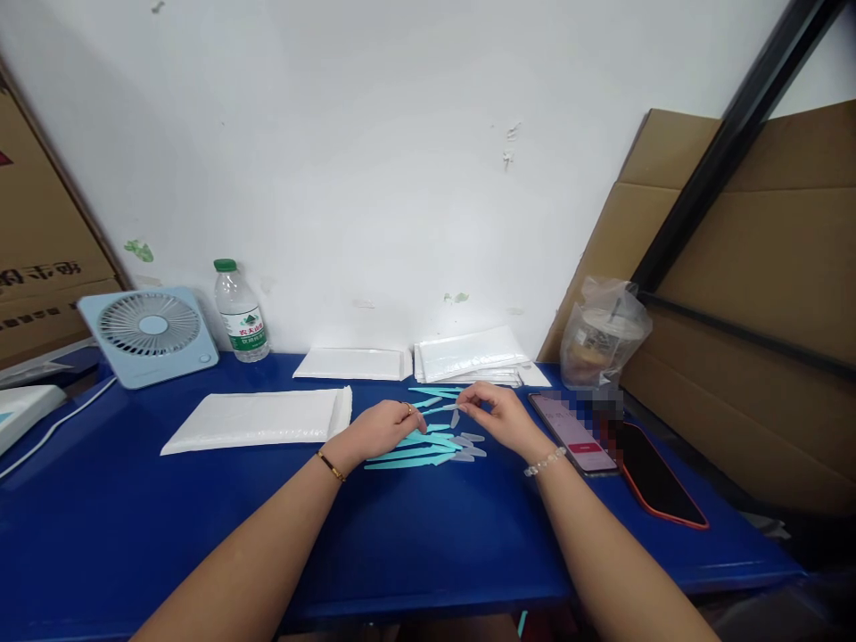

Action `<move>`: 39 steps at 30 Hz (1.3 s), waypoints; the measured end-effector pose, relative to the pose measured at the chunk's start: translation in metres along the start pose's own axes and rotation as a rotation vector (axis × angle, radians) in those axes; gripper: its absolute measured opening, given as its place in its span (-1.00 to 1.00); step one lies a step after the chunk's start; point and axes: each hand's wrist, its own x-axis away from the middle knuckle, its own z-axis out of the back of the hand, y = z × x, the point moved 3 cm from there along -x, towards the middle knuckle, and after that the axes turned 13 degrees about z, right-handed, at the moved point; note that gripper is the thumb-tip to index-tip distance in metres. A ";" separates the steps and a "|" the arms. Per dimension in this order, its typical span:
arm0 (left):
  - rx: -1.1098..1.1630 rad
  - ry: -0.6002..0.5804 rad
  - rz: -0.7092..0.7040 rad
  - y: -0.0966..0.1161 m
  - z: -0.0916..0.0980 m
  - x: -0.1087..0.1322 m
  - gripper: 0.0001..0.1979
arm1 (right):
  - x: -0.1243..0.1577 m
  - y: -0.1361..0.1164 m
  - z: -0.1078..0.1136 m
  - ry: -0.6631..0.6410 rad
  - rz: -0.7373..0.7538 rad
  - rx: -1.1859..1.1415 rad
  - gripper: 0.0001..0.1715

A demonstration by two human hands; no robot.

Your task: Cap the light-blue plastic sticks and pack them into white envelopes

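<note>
My left hand is closed, its fingertips on a slim teal eyebrow razor. With a pinch of thumb and finger, my right hand grips a translucent blade cap at that razor's right end. Whether the cap is fully on the blade is too small to tell. Below both hands lies a loose pile of teal razors, partly hidden by my left hand. Several loose translucent caps lie at the right of the pile. A few more teal razors rest just behind my hands.
On the blue table, a white padded envelope lies left, with another and a stack of them along the wall. A fan and water bottle stand left; two phones and a bagged cup are right.
</note>
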 end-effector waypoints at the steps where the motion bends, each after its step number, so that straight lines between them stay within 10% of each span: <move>1: 0.001 -0.007 -0.012 0.001 -0.001 0.001 -0.56 | 0.000 -0.002 -0.002 -0.007 -0.001 -0.020 -0.80; 5: -0.031 -0.027 -0.060 0.006 -0.006 0.002 -0.55 | -0.001 -0.002 -0.010 -0.054 0.006 -0.077 -0.78; 11: -0.171 0.381 -0.004 0.002 0.004 -0.001 -0.54 | 0.006 0.045 0.001 0.133 -0.175 0.019 -0.78; 21: -0.152 0.099 0.087 -0.017 -0.015 -0.014 -0.77 | 0.004 0.040 -0.013 -0.319 -0.045 0.167 -0.87; 39: -0.116 0.132 0.194 0.001 -0.029 -0.009 -0.83 | 0.006 0.040 -0.023 -0.214 -0.244 -0.150 -0.80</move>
